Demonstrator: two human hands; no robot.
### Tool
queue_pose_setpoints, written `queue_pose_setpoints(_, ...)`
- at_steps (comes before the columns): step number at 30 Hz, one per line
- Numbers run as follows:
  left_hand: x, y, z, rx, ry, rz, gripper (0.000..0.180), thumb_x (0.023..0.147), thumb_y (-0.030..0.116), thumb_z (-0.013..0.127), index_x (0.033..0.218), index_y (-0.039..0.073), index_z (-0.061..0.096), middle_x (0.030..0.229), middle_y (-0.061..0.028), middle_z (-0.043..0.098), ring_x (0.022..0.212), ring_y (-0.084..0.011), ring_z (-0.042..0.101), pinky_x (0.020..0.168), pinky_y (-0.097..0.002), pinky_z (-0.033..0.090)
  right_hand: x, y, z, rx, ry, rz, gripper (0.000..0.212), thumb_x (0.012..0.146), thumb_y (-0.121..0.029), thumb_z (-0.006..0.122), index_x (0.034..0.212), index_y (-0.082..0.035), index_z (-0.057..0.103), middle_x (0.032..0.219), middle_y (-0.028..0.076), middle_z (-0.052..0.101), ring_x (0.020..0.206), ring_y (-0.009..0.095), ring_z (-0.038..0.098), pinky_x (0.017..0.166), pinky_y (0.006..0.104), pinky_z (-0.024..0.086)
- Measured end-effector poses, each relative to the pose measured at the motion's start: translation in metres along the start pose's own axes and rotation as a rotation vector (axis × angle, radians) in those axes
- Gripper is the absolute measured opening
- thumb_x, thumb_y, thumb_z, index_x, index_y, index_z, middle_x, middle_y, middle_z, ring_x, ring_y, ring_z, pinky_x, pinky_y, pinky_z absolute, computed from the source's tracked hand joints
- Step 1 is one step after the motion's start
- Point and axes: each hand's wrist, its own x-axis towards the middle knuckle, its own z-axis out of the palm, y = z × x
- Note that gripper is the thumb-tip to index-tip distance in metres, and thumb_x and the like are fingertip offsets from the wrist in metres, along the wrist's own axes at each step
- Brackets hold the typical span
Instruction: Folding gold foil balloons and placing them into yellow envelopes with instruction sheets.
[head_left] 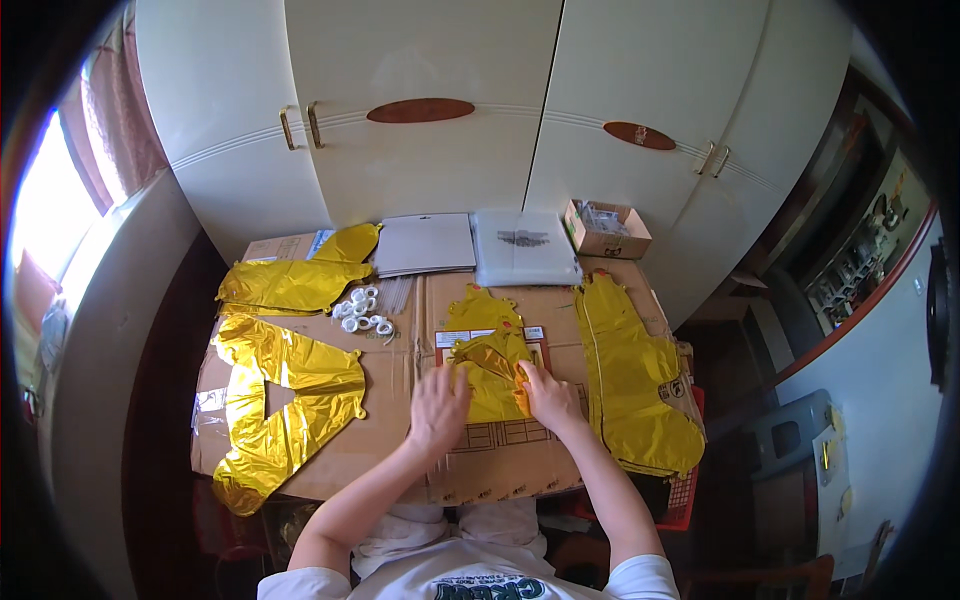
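In front of me a gold foil balloon lies flat and partly folded over a printed sheet. My right hand is closed on its right edge, where the foil bunches up orange-gold at the fingertips. At the balloon's left edge my left hand rests with fingers stretched out and apart. Whether those fingertips press on the foil is hard to see. Other flat gold foil balloons flank the hands: an angular one on the left and a long one on the right.
Cardboard covers the table. Several white ribbon rolls and clear straws sit left of centre. Along the back are another gold balloon, grey card sheets, a stack of clear bags and a small carton. Cabinets stand behind.
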Motion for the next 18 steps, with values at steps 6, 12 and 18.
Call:
queue_pose_setpoints(6,-0.021,0.049,-0.01,-0.193,-0.289,0.335,0.077,0.092,0.059,0.048,0.138,-0.003,0.047,0.145,-0.0214,0.044,0.14,-0.0368,0.035,0.114,-0.0565,0.025,-0.001,0.001,0.0,-0.005,0.02,-0.016,0.043,0.095,-0.02,0.054,0.136,-0.017,0.042,0.113,0.016,0.066,0.08,0.042,0.067,0.066,0.0522,0.055)
queue_pose_setpoints(12,-0.017,0.034,0.006,-0.21,-0.344,0.38,0.086,0.088,0.073,0.038,0.147,0.011,0.04,0.153,-0.0128,0.037,0.144,-0.0376,0.028,0.111,-0.0684,0.017,0.0,0.002,0.002,0.008,0.045,-0.024,0.043,0.094,-0.02,0.056,0.135,-0.015,0.043,0.111,0.015,0.066,0.077,0.042,0.067,0.064,0.0529,0.055)
queue_pose_setpoints(18,-0.018,0.033,0.003,-0.14,-0.386,0.365,0.084,0.085,0.08,0.033,0.151,0.028,0.036,0.158,-0.0057,0.03,0.146,-0.0428,0.018,0.104,-0.0796,0.008,0.002,0.001,-0.001,0.032,0.026,-0.034,0.043,0.094,-0.02,0.056,0.134,-0.015,0.043,0.113,0.016,0.066,0.08,0.042,0.067,0.066,0.053,0.056)
